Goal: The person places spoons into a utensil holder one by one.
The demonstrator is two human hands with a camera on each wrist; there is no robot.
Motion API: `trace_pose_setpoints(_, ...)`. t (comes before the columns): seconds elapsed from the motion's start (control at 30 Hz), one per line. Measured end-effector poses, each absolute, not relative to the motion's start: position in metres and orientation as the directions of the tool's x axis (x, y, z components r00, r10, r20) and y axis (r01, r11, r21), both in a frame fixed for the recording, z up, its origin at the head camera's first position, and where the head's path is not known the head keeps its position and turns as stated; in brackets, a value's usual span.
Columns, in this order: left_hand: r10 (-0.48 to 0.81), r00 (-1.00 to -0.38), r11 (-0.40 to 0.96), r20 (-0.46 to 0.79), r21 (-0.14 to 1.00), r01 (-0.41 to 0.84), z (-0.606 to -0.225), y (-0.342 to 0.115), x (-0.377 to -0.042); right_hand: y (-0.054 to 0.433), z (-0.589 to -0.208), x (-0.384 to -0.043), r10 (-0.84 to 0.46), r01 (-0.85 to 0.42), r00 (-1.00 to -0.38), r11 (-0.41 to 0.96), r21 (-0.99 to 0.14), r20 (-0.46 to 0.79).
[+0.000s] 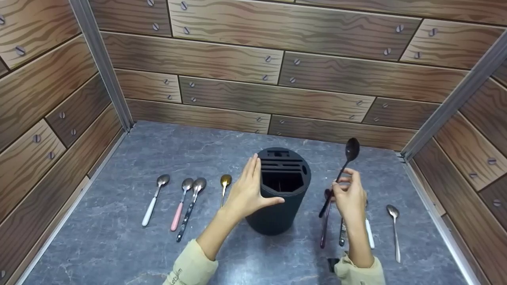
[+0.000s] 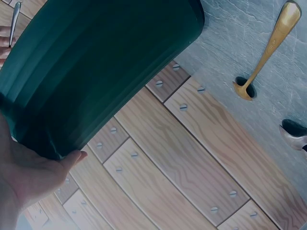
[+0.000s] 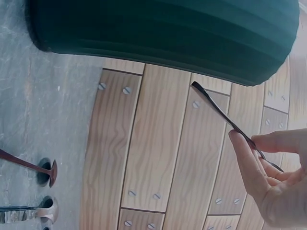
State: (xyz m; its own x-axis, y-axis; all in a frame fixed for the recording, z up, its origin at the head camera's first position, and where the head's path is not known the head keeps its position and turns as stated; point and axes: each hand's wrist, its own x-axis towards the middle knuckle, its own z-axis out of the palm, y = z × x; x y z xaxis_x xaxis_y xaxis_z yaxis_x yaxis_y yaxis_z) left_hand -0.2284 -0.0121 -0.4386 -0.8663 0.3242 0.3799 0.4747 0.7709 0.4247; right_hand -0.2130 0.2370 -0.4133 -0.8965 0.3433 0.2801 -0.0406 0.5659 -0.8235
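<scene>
A dark green, ribbed cylindrical utensil holder with a slotted black top stands upright mid-table. My left hand lies against its upper rim with straight fingers along the left side and the thumb spread across the front. The left wrist view shows that palm at the holder's top end. Right of the holder, my right hand pinches a black spoon by its handle, bowl upward. In the right wrist view the spoon's slim handle passes between thumb and fingertips. A dark purple spoon lies beneath this hand.
Left of the holder lie a white-handled spoon, a pink-handled spoon, a dark patterned spoon and a gold spoon. At right are a patterned handle, a white handle and a silver spoon. Wood-print walls enclose the table.
</scene>
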Motion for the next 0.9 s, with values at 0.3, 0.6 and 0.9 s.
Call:
trace_pose_setpoints(0.3,0.322,-0.868,0.774,0.379,0.423,0.472,-0.440,-0.012,-0.227,0.235,-0.405,-0.205,0.356,-0.108,-0.867,0.548,-0.829,0.348)
trace_pose_setpoints(0.6,0.323,-0.866,0.773,0.382,0.421,0.474,-0.439,-0.011,-0.227,0.232,-0.392,-0.195,0.328,-0.190,-0.858,0.511,-0.838,0.394)
trace_pose_setpoints(0.9,0.324,-0.873,0.779,0.364,0.421,0.465,-0.438,-0.012,-0.227,0.226,-0.378,-0.186,0.333,-0.294,-0.822,0.444,-0.846,0.461)
